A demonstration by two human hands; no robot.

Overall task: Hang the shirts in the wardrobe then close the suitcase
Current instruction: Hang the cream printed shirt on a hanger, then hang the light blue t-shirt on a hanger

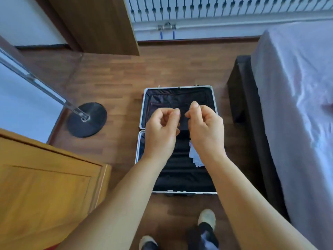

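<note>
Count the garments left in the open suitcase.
1: a pale crumpled garment at the right side of the suitcase's near half, partly hidden behind the right hand. The hands may hide others.

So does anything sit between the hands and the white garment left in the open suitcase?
Nothing visible does. The white garment lies uncovered in the near half of the suitcase, partly hidden by the right hand held above it; the left hand holds nothing.
</note>
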